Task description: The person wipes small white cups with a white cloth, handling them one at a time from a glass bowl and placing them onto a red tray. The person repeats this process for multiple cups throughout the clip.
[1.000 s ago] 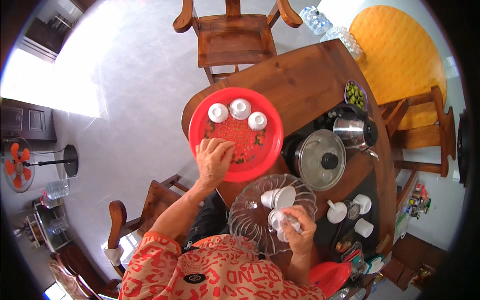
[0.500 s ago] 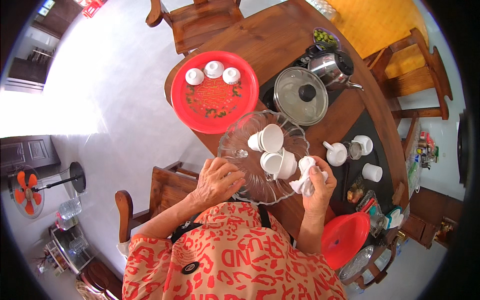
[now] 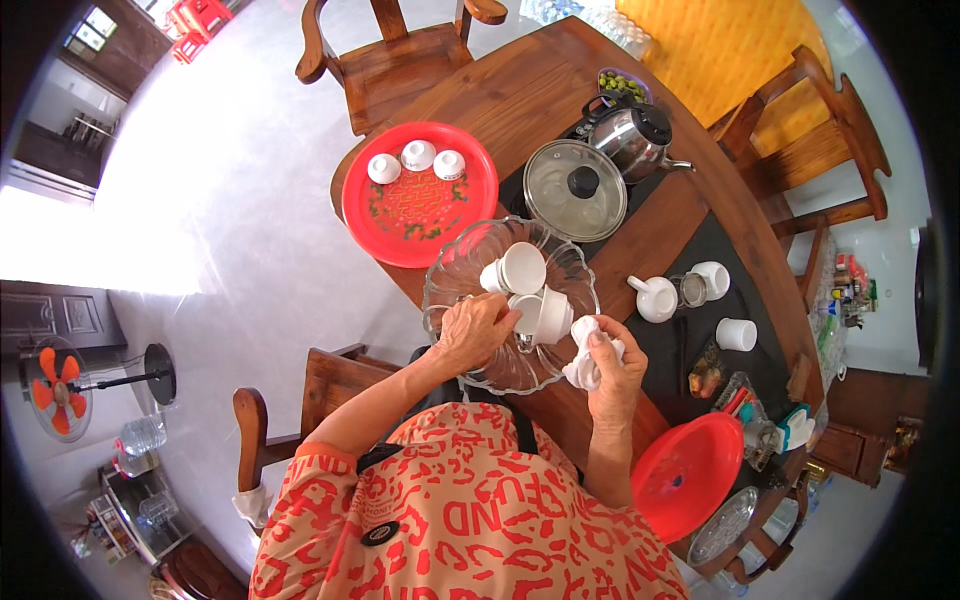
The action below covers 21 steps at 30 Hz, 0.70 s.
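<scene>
A clear scalloped glass bowl [image 3: 455, 270] sits on the wooden table [image 3: 520, 95] in front of me, with several white cups [image 3: 523, 267] lying in it. My left hand [image 3: 475, 330] reaches into the bowl and grips a white cup [image 3: 550, 313] at its near side. My right hand [image 3: 610, 370] holds a crumpled white cloth [image 3: 585, 350] just beside that cup, at the bowl's right rim. Further off lies a round red tray [image 3: 415, 215] carrying three small white cups [image 3: 417, 155] upside down.
A glass-lidded pot [image 3: 575, 190] and a steel kettle [image 3: 635, 130] stand behind the bowl. White teaware [image 3: 655, 297] rests on a dark mat [image 3: 690, 250] at right. A red basin [image 3: 685, 475] sits at lower right. Wooden chairs [image 3: 395, 55] surround the table.
My left hand left the red tray, came back to the glass bowl and took hold of a cup. The view swung so the bowl sits in the middle. My right hand kept the cloth.
</scene>
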Each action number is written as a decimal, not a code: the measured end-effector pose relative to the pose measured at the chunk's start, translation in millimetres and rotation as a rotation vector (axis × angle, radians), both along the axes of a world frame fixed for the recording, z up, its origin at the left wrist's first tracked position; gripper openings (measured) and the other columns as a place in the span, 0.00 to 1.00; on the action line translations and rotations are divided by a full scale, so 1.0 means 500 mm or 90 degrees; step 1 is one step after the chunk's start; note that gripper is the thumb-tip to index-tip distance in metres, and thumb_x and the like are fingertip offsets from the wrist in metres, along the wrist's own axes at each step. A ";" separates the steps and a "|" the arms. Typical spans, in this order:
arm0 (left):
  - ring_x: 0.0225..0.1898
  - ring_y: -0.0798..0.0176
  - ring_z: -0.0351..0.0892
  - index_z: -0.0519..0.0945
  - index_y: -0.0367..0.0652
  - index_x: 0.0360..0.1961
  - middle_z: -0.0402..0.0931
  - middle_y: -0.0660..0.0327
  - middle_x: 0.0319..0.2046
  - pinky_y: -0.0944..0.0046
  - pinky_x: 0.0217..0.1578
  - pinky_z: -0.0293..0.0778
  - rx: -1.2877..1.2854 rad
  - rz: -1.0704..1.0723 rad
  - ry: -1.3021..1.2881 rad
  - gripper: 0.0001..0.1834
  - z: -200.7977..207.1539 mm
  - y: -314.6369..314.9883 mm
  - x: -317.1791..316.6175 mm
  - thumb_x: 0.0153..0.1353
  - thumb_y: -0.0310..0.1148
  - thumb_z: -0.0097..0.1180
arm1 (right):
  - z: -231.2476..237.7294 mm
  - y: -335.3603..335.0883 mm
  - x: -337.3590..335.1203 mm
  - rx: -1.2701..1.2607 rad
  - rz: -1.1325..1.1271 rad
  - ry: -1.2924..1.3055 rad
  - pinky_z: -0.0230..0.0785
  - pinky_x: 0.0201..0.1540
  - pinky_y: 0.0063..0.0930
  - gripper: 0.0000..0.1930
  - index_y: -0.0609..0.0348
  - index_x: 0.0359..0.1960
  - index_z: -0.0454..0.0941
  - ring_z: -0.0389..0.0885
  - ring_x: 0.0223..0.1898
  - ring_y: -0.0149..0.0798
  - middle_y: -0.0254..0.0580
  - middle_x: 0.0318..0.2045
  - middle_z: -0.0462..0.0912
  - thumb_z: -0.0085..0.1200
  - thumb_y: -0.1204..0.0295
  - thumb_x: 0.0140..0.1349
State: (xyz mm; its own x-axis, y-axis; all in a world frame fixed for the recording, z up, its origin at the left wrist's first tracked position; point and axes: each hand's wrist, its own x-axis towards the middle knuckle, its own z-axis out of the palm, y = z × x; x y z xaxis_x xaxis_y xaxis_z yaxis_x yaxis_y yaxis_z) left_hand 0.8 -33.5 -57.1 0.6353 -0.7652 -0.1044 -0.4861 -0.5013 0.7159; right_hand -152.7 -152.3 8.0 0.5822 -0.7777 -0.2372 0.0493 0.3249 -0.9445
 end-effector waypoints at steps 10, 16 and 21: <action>0.27 0.48 0.77 0.78 0.39 0.23 0.77 0.53 0.22 0.52 0.28 0.71 -0.063 -0.003 0.033 0.17 0.001 0.017 0.009 0.55 0.44 0.57 | -0.021 0.039 0.016 -0.495 0.191 0.144 0.68 0.38 0.27 0.13 0.59 0.42 0.76 0.75 0.37 0.37 0.40 0.35 0.75 0.55 0.76 0.53; 0.27 0.45 0.76 0.76 0.38 0.22 0.76 0.51 0.22 0.50 0.28 0.70 -0.028 -0.020 0.008 0.16 -0.002 0.002 0.006 0.55 0.41 0.55 | -0.058 0.090 0.039 -0.806 0.277 0.223 0.64 0.41 0.39 0.21 0.59 0.41 0.73 0.72 0.40 0.47 0.42 0.35 0.75 0.64 0.79 0.42; 0.27 0.43 0.75 0.75 0.37 0.22 0.75 0.49 0.22 0.48 0.28 0.69 -0.072 0.005 -0.008 0.13 0.001 0.006 0.011 0.55 0.36 0.51 | -0.079 0.094 0.037 -0.791 0.283 0.171 0.65 0.39 0.37 0.17 0.59 0.36 0.75 0.73 0.38 0.45 0.40 0.34 0.75 0.64 0.80 0.41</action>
